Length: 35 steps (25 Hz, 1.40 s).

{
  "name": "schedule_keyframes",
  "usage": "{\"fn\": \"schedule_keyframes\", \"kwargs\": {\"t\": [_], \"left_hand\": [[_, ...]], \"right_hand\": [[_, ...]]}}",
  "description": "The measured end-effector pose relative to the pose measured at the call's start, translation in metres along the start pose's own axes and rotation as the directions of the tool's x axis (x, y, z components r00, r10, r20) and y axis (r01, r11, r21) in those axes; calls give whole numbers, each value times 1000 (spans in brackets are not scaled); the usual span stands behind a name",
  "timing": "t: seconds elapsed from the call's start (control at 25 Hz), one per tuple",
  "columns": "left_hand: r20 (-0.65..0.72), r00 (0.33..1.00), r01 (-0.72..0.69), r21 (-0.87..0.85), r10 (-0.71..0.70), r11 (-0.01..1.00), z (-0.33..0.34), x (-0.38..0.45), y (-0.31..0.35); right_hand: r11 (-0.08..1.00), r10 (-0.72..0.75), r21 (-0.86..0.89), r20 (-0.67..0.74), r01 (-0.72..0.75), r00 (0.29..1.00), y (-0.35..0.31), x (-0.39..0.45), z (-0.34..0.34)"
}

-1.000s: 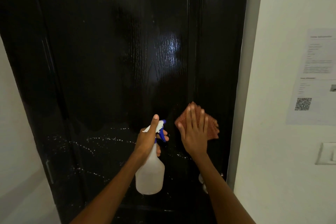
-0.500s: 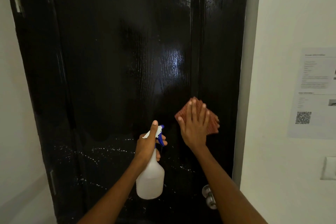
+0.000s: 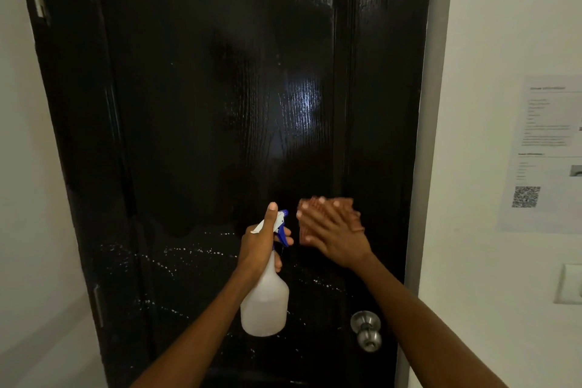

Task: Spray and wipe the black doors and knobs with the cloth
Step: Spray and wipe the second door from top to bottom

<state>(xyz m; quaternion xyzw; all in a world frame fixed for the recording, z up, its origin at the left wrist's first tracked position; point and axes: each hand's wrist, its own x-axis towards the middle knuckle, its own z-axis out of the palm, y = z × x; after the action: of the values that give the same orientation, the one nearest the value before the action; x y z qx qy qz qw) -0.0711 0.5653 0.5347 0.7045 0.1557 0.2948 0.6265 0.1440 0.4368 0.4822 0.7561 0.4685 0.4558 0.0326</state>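
Reddish-brown cloth mostly hidden under blurred right hand, fingers straight, pressing glossy black wooden door, left hand curled round translucent white spray bottle.

A printed notice with a QR code hangs on the white wall, right of the right hand; a wall switch sits below it.

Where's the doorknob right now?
The metal doorknob sits low on the right side of the black door in the head view, near the frame edge, below the right hand and right of the spray bottle.
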Motion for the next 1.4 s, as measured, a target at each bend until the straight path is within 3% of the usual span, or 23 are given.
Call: {"fn": "schedule_keyframes", "kwargs": {"t": [0.12,0.28,0.52,0.64,0.88,1.0,1.08,1.2,1.24,1.32,1.4], "left_hand": [[13,999,34,-23,-34,999,5,-7,-7],[31,997,73,-17,-73,997,4,-11,-19],[50,994,100,14,-101,995,5,-19,-25],[49,996,75,19,-76,997,2,-20,-21],[-27,997,73,-6,-73,997,-15,-18,-18],[-97,989,111,4,-110,994,-33,-17,-30],[-120,982,146,6,-144,989,-47,-16,-42],[-149,977,155,1,-153,988,-61,-15,-56],[-158,978,142,2,-140,990,-66,-16,-59],[-167,979,121,2,-119,993,-74,-18,-64],[-169,977,131,1,-129,991,-80,-18,-70]], "right_hand": [[956,283,103,-76,-274,956,26,19,-28],[799,579,245,-70,-549,812,10,10,-21],[872,442,196,79,-448,894,-31,-87,28],[848,466,217,131,-484,875,-36,-86,24],[767,579,360,-31,-531,815,2,16,-35],[864,450,292,-85,-410,889,-10,45,-39],[930,301,235,-37,-284,953,-37,48,-20],[963,106,239,84,-124,991,-94,24,21],[975,-5,221,159,-31,987,-112,8,36],[961,-235,222,332,167,913,-134,-32,63],[934,-335,261,401,245,853,-133,-68,81]]}}
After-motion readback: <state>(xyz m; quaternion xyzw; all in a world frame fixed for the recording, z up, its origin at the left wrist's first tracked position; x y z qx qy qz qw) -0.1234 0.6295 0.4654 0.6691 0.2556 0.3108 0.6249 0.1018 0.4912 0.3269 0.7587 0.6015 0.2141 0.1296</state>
